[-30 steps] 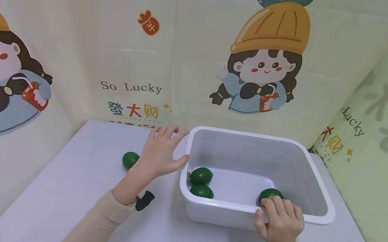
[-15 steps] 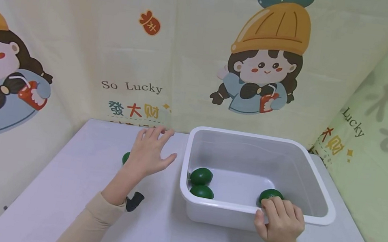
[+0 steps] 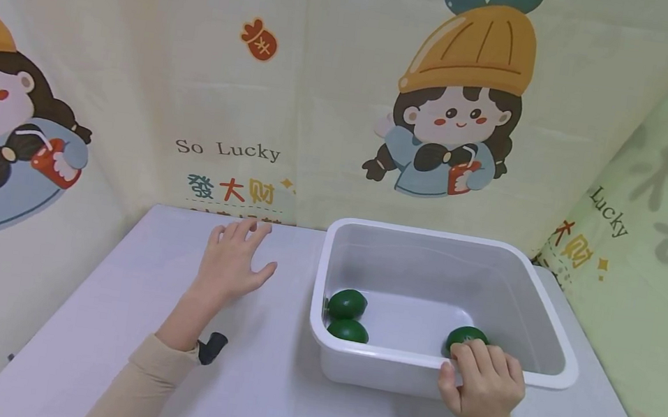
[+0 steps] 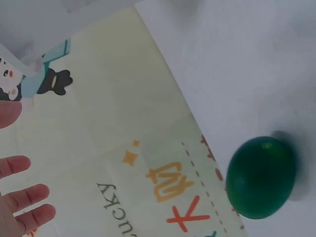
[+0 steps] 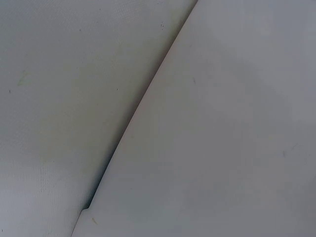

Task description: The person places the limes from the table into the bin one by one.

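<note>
My left hand (image 3: pixel 231 265) hovers over the left part of the table with fingers spread, holding nothing. A dark green lime (image 4: pixel 261 177) lies on the table in the left wrist view; in the head view the hand and wrist hide it. The fingertips (image 4: pixel 39 195) show at that view's left edge, apart from the lime. My right hand (image 3: pixel 484 387) grips the front rim of a white plastic bin (image 3: pixel 381 353), fingers curled over it and thumb outside. Inside, two limes (image 3: pixel 347 304) sit together at the left, and another lime (image 3: pixel 466 336) lies near the right fingers.
The bin stands on a white-covered table (image 3: pixel 263 410), its back close to a printed cloth backdrop (image 3: pixel 336 96). More cloth hangs at both sides. A black wrist strap piece (image 3: pixel 213 348) sticks out beside the left wrist. Only pale surfaces fill the right wrist view.
My left hand has moved left, away from the bin's left rim, and now covers the lime on the table. The right hand stays on the rim; the limes in the bin have not moved.
</note>
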`<state>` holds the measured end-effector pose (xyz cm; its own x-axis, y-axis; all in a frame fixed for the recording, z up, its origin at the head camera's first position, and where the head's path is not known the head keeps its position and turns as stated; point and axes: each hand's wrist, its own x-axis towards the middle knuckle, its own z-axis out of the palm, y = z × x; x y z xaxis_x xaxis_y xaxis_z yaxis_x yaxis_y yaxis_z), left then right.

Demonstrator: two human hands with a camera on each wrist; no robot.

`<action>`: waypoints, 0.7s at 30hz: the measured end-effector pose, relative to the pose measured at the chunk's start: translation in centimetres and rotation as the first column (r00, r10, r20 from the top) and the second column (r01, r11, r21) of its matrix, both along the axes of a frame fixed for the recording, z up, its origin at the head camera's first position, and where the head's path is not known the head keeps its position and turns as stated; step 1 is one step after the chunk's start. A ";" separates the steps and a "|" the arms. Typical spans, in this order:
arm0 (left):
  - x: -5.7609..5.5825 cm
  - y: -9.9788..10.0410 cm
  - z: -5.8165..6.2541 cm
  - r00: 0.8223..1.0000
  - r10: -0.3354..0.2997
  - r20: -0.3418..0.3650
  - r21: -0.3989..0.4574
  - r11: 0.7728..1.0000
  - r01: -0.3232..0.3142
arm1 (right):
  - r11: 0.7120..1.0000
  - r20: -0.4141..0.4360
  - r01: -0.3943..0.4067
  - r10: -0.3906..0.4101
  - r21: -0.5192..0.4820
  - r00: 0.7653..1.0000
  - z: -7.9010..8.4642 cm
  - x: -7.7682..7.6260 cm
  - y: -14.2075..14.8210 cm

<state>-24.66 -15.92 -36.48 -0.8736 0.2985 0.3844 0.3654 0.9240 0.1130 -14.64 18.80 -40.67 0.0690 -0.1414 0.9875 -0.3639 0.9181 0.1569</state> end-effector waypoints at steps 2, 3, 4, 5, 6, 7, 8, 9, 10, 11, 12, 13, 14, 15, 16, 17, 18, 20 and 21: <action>-0.1 -0.4 -0.1 1.000 0.010 0.010 -0.002 1.000 -0.010 | 1.000 0.001 0.000 0.000 0.001 1.000 0.0 0.0 0.0; -0.1 -0.6 -0.2 1.000 0.015 0.014 -0.001 1.000 -0.015 | 1.000 0.002 0.001 -0.001 0.001 1.000 0.0 0.0 0.0; -0.1 -0.8 -0.3 1.000 0.020 0.019 0.000 1.000 -0.020 | 1.000 0.003 0.002 -0.002 0.002 1.000 0.0 0.0 0.0; -0.2 -0.9 -0.4 0.999 0.025 0.022 0.001 1.000 -0.025 | 1.000 0.004 0.002 -0.002 0.002 1.000 0.0 0.0 0.0; -0.3 -1.1 -0.5 0.999 0.029 0.024 0.001 1.000 -0.029 | 1.000 0.005 0.002 -0.002 0.002 1.000 -0.1 0.0 0.0; -0.3 -1.3 -0.7 0.999 0.032 0.023 0.002 0.999 -0.032 | 1.000 0.006 0.003 -0.003 0.002 1.000 -0.1 0.1 0.0; -0.4 -1.5 -0.8 0.999 0.033 0.021 0.003 0.999 -0.033 | 1.000 0.007 0.003 -0.003 0.002 1.000 -0.1 0.1 0.0; -0.5 -1.7 -1.0 0.999 0.036 0.022 0.003 0.999 -0.036 | 1.000 0.007 0.003 -0.003 0.002 1.000 -0.1 0.1 0.0; -0.6 -1.9 -1.1 0.999 0.037 0.023 0.001 0.999 -0.038 | 1.000 0.007 0.002 -0.002 0.002 1.000 -0.1 0.1 0.0; -0.6 -2.1 -1.3 0.999 0.041 0.024 -0.004 0.999 -0.040 | 1.000 0.006 0.001 -0.001 0.002 1.000 -0.1 0.1 0.0; -0.7 -2.4 -1.5 0.999 0.041 0.024 -0.006 0.999 -0.041 | 1.000 0.005 0.000 0.000 0.003 1.000 -0.1 0.1 0.0; -0.8 -2.6 -1.7 0.999 0.042 0.027 -0.008 0.999 -0.042 | 1.000 0.004 -0.001 0.001 0.002 1.000 -0.1 0.1 0.0; -0.9 -2.8 -1.9 0.999 0.043 0.032 -0.009 0.999 -0.043 | 1.000 0.002 -0.002 0.002 0.002 1.000 -0.1 0.1 0.0; -0.9 -3.0 -2.1 0.998 0.045 0.038 -0.010 0.999 -0.044 | 1.000 0.000 -0.002 0.002 0.001 1.000 -0.2 0.1 0.0; -1.0 -3.3 -2.2 0.998 0.046 0.044 -0.009 0.999 -0.046 | 1.000 -0.001 -0.002 0.002 0.001 1.000 -0.2 0.1 0.0; -1.1 -3.4 -2.4 0.998 0.047 0.050 -0.007 0.999 -0.047 | 1.000 -0.002 -0.003 0.003 0.001 1.000 -0.2 0.1 0.0; -1.1 -3.6 -2.5 0.997 0.046 0.056 -0.003 0.999 -0.046 | 1.000 -0.002 -0.002 0.002 0.001 1.000 -0.2 0.1 0.0; -1.3 -4.0 -2.7 0.997 0.046 0.068 0.002 0.999 -0.046 | 1.000 -0.003 -0.002 0.002 0.000 1.000 -0.2 0.1 0.1; -1.4 -4.2 -2.9 0.996 0.046 0.071 0.004 0.999 -0.047 | 1.000 -0.004 -0.002 0.002 0.001 1.000 -0.2 0.1 0.1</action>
